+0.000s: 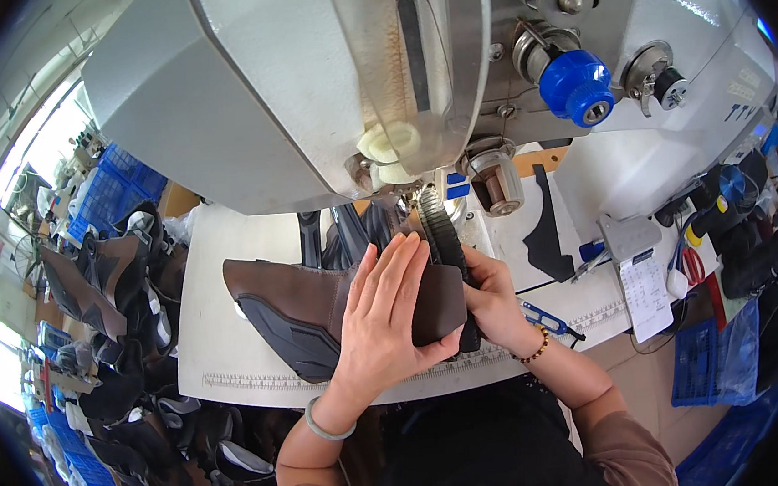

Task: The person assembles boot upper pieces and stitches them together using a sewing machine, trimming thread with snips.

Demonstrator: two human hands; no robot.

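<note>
A brown and black shoe upper (pixel 296 285) lies on the white machine table, under the sewing machine's head (pixel 304 94). Across its brown face my left hand (pixel 385 312) rests flat, fingers stretched toward the needle area and thumb out to the right. At the upper's right edge, my right hand (pixel 496 298) is closed on it, with some fingertips hidden behind the material. A dark ribbed strip (pixel 441 230) runs from the needle area down between the hands. The needle itself is hard to make out.
A ruler tape (pixel 272 378) follows the table's front edge. To the right lie a black cut piece (pixel 545 231), a blue cutter (pixel 548 317), a paper slip (pixel 646 296) and red-handled scissors (pixel 692 265). Many shoe uppers (pixel 160 462) are heaped at left; a blue crate (pixel 696 370) stands at lower right.
</note>
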